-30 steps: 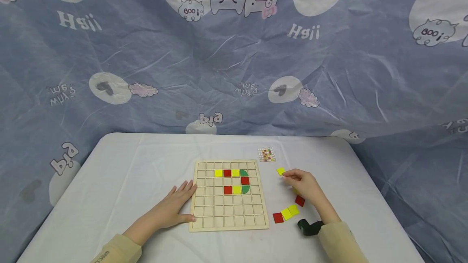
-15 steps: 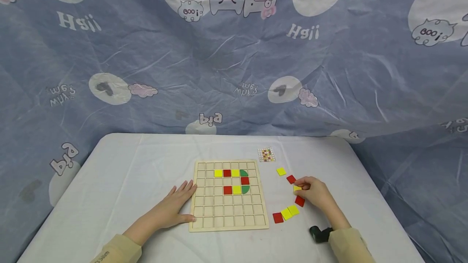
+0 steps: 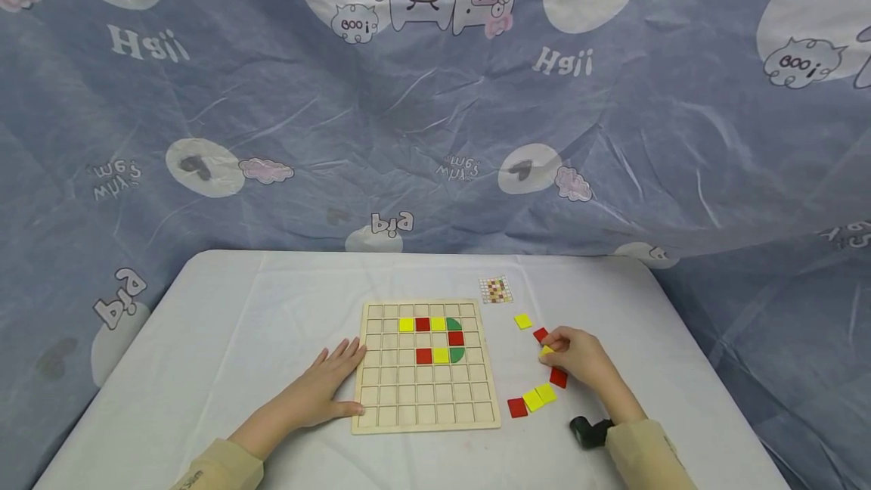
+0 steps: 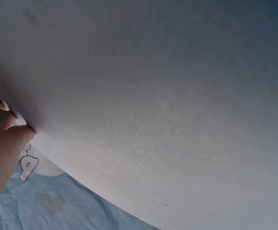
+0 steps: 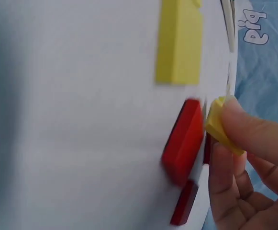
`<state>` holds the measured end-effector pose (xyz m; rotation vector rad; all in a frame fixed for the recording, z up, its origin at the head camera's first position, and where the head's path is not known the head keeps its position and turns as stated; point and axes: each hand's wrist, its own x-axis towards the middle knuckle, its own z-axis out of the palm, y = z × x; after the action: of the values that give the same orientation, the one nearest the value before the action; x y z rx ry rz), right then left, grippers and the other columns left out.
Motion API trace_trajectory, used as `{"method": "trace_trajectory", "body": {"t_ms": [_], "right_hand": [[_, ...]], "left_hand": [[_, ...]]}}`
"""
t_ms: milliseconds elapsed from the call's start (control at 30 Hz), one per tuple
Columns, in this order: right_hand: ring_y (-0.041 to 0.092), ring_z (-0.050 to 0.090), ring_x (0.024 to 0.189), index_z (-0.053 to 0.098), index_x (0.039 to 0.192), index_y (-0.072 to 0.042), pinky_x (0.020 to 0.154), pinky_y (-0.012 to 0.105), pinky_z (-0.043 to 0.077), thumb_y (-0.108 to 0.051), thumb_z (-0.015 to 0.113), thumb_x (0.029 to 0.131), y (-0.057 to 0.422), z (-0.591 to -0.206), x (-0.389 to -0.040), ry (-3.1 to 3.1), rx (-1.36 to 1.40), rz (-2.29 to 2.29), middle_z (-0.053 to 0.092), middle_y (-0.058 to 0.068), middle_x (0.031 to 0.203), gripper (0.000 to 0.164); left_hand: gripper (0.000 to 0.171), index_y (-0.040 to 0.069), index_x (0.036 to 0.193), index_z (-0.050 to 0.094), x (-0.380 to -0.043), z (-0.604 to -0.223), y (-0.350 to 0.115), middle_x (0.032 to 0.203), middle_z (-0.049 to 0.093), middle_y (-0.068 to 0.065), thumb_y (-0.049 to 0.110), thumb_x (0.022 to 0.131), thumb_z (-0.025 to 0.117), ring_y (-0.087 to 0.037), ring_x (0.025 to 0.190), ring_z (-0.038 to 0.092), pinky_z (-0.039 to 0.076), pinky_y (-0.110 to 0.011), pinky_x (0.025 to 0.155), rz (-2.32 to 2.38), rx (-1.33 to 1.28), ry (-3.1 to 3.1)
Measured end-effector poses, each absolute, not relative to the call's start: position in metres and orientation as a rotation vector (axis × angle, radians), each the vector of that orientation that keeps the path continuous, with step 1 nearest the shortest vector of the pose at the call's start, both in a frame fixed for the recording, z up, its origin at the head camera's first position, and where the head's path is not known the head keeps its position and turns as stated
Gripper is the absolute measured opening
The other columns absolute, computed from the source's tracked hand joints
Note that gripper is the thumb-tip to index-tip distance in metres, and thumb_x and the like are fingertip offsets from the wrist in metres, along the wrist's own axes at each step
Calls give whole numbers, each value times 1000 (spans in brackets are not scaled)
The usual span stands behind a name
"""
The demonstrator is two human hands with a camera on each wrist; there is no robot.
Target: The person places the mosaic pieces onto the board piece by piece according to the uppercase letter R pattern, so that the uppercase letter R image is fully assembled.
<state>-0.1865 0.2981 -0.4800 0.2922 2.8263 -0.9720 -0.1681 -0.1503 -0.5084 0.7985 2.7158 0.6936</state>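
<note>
My right hand (image 3: 581, 358) pinches a yellow square tile (image 5: 217, 123) between thumb and fingers, tilted up from the table in the right wrist view. A red tile (image 3: 540, 334) lies just beyond the fingertips and another red tile (image 3: 559, 377) just below the hand. To the left, a square wooden grid board (image 3: 406, 416) carries several red and yellow squares and two green quarter-round tiles (image 3: 457, 355) in its upper right part. My left hand (image 3: 320, 388) rests with spread fingers against the board's left edge; the left wrist view shows only part of it.
A small printed pattern card (image 3: 496, 289) lies behind the board's right corner. One yellow tile (image 3: 522, 321) is near it. Closer to me are a red tile (image 3: 517, 407) and two yellow tiles (image 3: 540, 396). A dark object (image 3: 588, 432) sits at the right wrist.
My right hand has moved right and toward me from the far tiles, uncovering a red one. It has picked up a yellow tile and shifted slightly left. The left hand stays still.
</note>
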Motion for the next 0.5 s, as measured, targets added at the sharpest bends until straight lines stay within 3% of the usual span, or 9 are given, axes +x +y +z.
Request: {"method": "trace_trajectory", "body": {"t_ms": [500], "right_hand": [[13, 58, 72, 71, 92, -8, 64, 21, 50, -10, 84, 76, 211, -476, -198, 2695, 90, -1369, 65, 1, 81, 21]], "left_hand": [[100, 2, 154, 29, -169, -510, -149, 161, 23, -20, 57, 81, 70, -40, 150, 18, 14, -65, 119, 689, 788, 2716]]}}
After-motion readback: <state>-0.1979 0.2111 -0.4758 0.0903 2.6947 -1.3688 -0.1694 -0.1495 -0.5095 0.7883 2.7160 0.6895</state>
